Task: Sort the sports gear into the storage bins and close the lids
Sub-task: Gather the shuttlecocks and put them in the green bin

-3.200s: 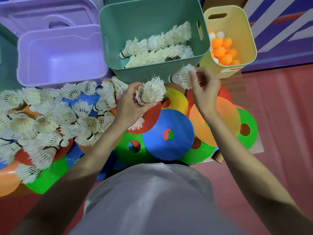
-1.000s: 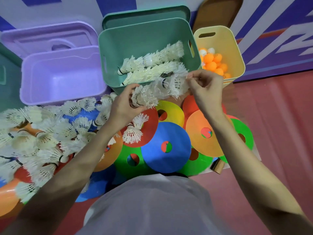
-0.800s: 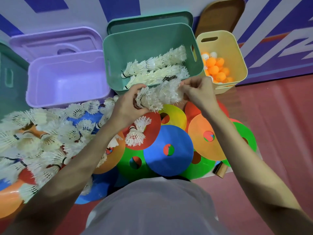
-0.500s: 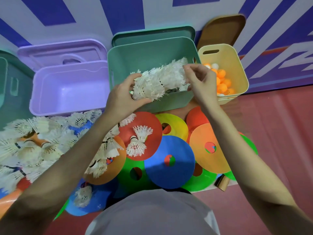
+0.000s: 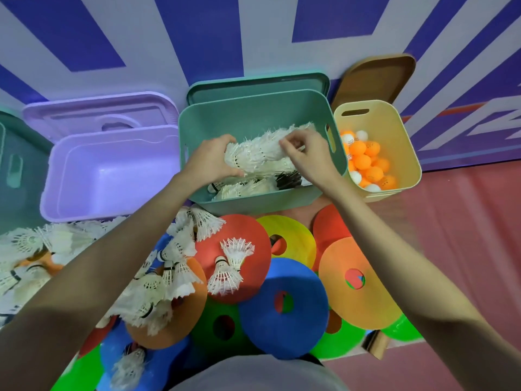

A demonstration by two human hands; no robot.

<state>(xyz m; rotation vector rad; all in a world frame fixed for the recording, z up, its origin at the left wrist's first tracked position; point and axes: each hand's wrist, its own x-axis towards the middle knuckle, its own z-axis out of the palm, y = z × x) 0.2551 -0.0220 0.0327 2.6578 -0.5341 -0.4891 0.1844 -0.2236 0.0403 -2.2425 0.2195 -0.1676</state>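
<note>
A nested row of shuttlecocks (image 5: 265,149) is held inside the green bin (image 5: 251,203), the left hand (image 5: 210,162) curled round its base end, the right hand (image 5: 307,153) pinching the feathered end. If one grip is let go early, the row could come apart (feathers snag easily) and spill over the rows (image 5: 253,187) already laid there.

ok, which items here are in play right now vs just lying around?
In play:
- left hand, right hand
- shuttlecock stack gripped by both
- green bin

Idle:
- purple bin
- yellow bin of balls
- flat discs
- loose shuttlecocks
</note>
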